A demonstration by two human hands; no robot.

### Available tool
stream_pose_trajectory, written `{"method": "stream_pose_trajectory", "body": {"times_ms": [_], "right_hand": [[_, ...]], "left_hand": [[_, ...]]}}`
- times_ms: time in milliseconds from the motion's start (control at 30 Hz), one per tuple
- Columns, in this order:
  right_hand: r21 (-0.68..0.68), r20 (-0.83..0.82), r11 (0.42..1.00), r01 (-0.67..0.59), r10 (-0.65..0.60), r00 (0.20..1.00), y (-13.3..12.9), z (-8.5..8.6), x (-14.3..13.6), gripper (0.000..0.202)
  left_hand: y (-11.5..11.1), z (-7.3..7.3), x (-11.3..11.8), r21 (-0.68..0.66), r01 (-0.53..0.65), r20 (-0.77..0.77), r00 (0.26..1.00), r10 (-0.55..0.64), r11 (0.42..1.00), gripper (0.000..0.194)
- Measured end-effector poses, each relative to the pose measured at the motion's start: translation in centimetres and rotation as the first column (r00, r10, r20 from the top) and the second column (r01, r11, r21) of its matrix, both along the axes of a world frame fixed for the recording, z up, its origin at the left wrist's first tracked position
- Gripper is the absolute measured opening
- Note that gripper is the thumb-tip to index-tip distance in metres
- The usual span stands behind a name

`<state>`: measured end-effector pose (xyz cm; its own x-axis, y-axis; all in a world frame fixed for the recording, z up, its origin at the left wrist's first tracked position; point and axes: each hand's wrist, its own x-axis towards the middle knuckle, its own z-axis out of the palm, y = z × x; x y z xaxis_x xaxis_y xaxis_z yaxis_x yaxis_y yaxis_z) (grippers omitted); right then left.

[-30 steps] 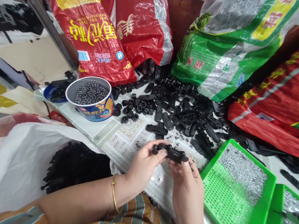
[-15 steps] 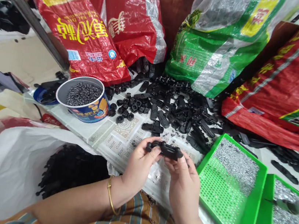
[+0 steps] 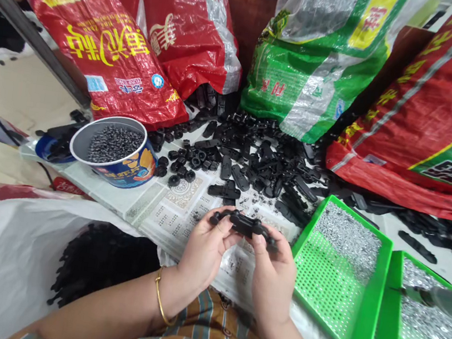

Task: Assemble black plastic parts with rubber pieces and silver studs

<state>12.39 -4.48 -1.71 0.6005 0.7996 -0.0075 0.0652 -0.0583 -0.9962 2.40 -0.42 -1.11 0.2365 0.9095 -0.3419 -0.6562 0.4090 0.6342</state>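
Between my two hands is a black plastic part (image 3: pixel 244 224) with rounded knobs, held level above the table's front edge. My left hand (image 3: pixel 207 245) pinches its left end between thumb and fingers. The right end is gripped by my right hand (image 3: pixel 273 269), its thumb on the near side and its fingers curled behind. Just beyond my hands, dark flat pieces (image 3: pixel 224 191) lie crossed on the patterned table mat (image 3: pixel 179 199). A large heap of black parts (image 3: pixel 269 159) spreads behind them.
A blue tub (image 3: pixel 133 170) of small dark pieces stands at the left. Green trays (image 3: pixel 375 303) (image 3: pixel 389 338) of silvery bits are at the right, a tool (image 3: pixel 438 300) over one. Red and green sacks (image 3: pixel 275 86) stand behind. A white bag (image 3: pixel 23 236) with black pieces is lower left.
The whole view has shifted slightly, so most things appear further left. My right hand's fingers have curled more around the right end of the black part, which both hands still hold.
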Motion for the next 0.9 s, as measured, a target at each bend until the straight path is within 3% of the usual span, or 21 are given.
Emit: {"method": "stream_pose_trajectory", "body": {"times_ms": [100, 300, 500, 667, 900], "right_hand": [[-0.005, -0.072, 1.000, 0.001, -0.001, 0.997, -0.2, -0.3, 0.0, 0.025], [-0.014, -0.296, 0.999, 0.036, -0.038, 0.954, -0.5, -1.0, -0.3, 0.029], [0.032, -0.368, 0.995, 0.093, -0.075, 0.927, -0.1, -0.7, -1.0, 0.028], [0.066, -0.443, 0.996, 0.054, -0.019, 0.896, 0.3, 0.1, -1.6, 0.022], [0.058, -0.277, 0.997, 0.055, -0.037, 0.960, 0.0, -0.2, -0.8, 0.023]], "left_hand": [[0.1, 0.0, 0.0, 0.013, 0.001, -0.042, 0.999, -0.001, 1.000, 0.018], [0.1, 0.1, -0.2, 0.168, 0.010, -0.263, 0.964, 0.036, 0.986, 0.019], [0.1, 0.3, -0.3, 0.091, -0.013, -0.092, 0.996, 0.022, 0.996, 0.018], [-0.1, 0.3, -0.4, 0.052, -0.032, -0.057, 0.998, 0.035, 0.998, 0.016], [-0.5, 0.4, -0.1, -0.026, -0.032, 0.073, 0.997, 0.034, 0.999, 0.017]]}}
